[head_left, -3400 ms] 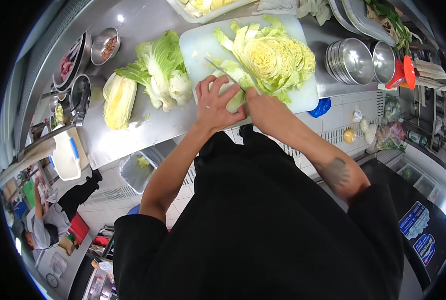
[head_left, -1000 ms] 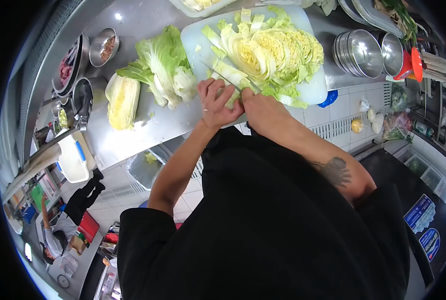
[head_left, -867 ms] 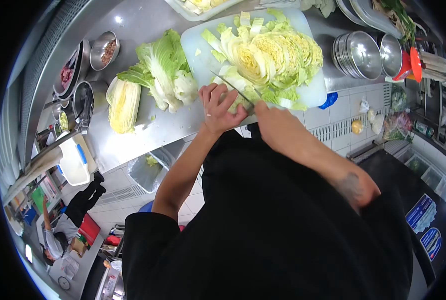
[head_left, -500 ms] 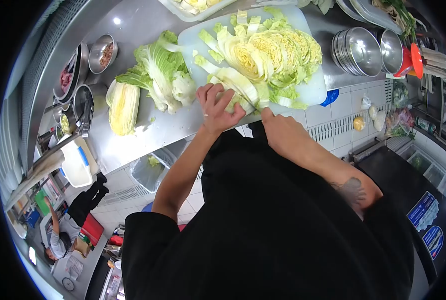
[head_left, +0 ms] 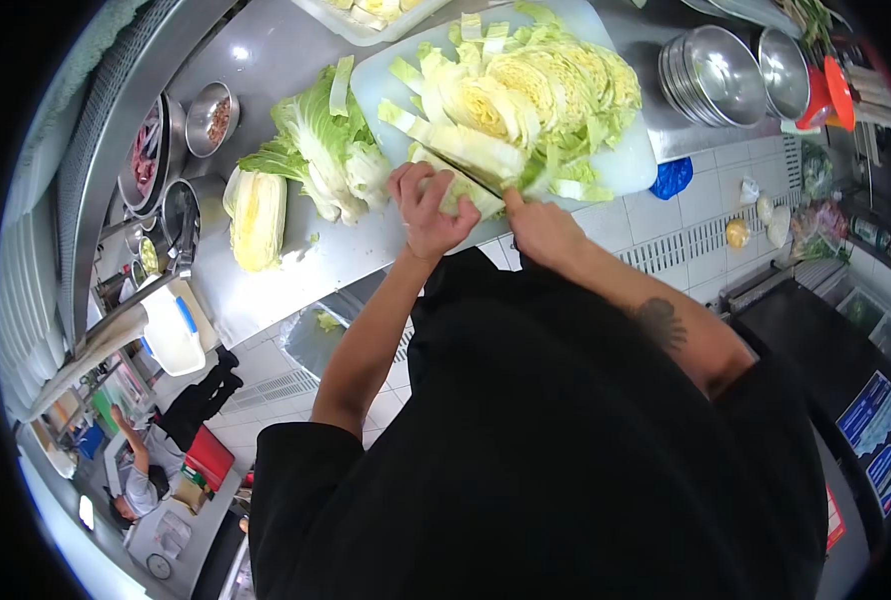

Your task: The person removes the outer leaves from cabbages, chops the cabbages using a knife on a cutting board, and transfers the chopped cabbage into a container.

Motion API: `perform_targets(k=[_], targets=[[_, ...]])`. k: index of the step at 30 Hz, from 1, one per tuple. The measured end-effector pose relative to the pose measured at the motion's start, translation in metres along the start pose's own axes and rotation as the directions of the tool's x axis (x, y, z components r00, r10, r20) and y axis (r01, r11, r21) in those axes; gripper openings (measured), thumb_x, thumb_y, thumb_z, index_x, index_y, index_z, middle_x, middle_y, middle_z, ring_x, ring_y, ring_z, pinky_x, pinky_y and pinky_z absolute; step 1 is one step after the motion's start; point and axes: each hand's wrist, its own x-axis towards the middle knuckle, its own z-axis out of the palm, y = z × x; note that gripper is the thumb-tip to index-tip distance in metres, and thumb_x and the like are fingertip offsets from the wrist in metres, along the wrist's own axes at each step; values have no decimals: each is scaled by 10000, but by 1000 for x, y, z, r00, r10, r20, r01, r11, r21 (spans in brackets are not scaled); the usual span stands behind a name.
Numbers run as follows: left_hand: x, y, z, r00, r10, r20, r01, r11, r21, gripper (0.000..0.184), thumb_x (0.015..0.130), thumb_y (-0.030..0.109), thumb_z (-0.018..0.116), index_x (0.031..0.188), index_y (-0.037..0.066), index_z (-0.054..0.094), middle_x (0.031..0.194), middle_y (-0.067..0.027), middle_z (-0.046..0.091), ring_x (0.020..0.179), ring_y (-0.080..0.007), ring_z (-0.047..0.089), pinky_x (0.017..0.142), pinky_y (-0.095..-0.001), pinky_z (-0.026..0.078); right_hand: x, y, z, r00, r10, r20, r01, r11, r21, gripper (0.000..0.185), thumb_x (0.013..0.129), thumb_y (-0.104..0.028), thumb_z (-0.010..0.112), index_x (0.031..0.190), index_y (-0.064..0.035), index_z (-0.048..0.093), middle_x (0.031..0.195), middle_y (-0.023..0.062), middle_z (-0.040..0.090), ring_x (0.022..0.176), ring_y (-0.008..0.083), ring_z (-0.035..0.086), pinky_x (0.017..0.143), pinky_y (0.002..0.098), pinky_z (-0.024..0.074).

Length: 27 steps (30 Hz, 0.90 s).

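While our left hand (head_left: 428,212) curls its fingers over a pale cabbage piece (head_left: 478,198), thumb set apart from them, our right hand (head_left: 546,232) is closed around the handle end of a knife (head_left: 470,178); the handle itself is mostly hidden by that grip. We see the blade running slantwise from the right hand past the fingers of the left, along the far side of the cabbage piece, which lies at the near edge of the white cutting board (head_left: 374,88). Just beyond the blade, we have a large heap of sliced cabbage (head_left: 561,90) spread over much of the board, its yellow layers showing. To the left of the board, on the steel tabletop (head_left: 318,272), we find a leafy cabbage (head_left: 311,130), its green leaves pointing away from us, and next to it a yellowish cabbage (head_left: 259,228). Farther left sits a metal bowl (head_left: 198,112) of small reddish-brown bits. Past the board's far edge we make out a white tray (head_left: 371,38) with pale cut pieces in it, and to the right a nested stack of bowls (head_left: 721,75). Below the tabletop we notice a blue bag (head_left: 673,178) and, well away at the lower left, another person (head_left: 161,460).
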Motion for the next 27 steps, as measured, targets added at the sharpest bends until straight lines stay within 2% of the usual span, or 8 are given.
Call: perform_targets(k=[3, 6, 9, 12, 15, 20, 23, 27], targets=[[1, -3, -1, 1000, 21, 3, -21, 999, -32, 393, 698, 149, 700, 1063, 45, 597, 1102, -161, 482, 1026, -353, 471, 896, -477, 409, 10, 19, -14, 992, -127, 15, 126, 991, 37, 170, 908, -87, 459, 1039, 19, 475, 771, 277, 661, 738, 445, 671, 668, 546, 533], [-5, 2, -7, 998, -56, 1, 55, 991, -124, 349, 726, 136, 731, 1049, 67, 618, 1112, -140, 497, 1057, -356, 468, 922, -495, 387, 14, 28, -28, 993, -113, -25, 113, 994, 4, 165, 910, -100, 466, 1020, 22, 480, 782, 275, 663, 740, 451, 667, 668, 543, 530], [-8, 2, -1, 997, -43, -66, 33, 989, -143, 325, 727, 102, 724, 1031, 73, 615, 1079, -130, 489, 1017, -343, 467, 919, -499, 374, 2, 14, -50, 994, -108, -16, 108, 994, -4, 154, 908, -90, 479, 1018, 18, 470, 759, 276, 653, 724, 463, 656, 655, 553, 521], [-12, 2, 9, 986, -7, -166, 11, 1000, 26, 289, 762, 33, 660, 1040, 40, 582, 1077, -157, 457, 975, -314, 436, 848, -432, 387, -28, -8, -64, 995, -90, -37, 90, 996, -14, 157, 922, -111, 498, 1013, 9, 452, 719, 281, 637, 698, 482, 636, 636, 577, 499], [-18, -5, 18, 984, 1, -178, -3, 1000, -14, 248, 749, 6, 613, 989, 50, 570, 1029, -145, 460, 937, -303, 421, 826, -428, 369, -64, -37, -88, 999, -30, -12, 29, 998, -59, 131, 902, -67, 496, 988, 15, 441, 715, 281, 634, 694, 476, 643, 617, 563, 511], [-19, -6, 19, 972, -2, -233, -13, 998, -59, 224, 735, 14, 566, 955, 57, 552, 1002, -138, 469, 942, -323, 427, 837, -455, 365, -98, -63, -108, 999, -38, 15, 40, 980, -193, 84, 882, -19, 489, 938, 15, 437, 683, 245, 624, 663, 424, 675, 553, 496, 548], [-21, -8, 19, 972, 8, -237, -21, 998, -53, 217, 740, 31, 565, 955, 55, 549, 1001, -137, 470, 940, -328, 431, 842, -458, 367, -107, -66, -103, 998, -13, 64, 28, 969, -245, 149, 925, -86, 516, 982, 2, 410, 699, 239, 604, 624, 453, 634, 537, 526, 523], [-16, -6, 19, 973, 17, -231, -26, 999, -36, 193, 749, 59, 577, 941, 52, 560, 1000, -140, 476, 939, -328, 438, 850, -455, 369, -106, -71, -105, 995, 30, 97, -5, 969, -249, 131, 925, -77, 508, 972, -7, 406, 712, 236, 607, 627, 439, 644, 535, 509, 534]])
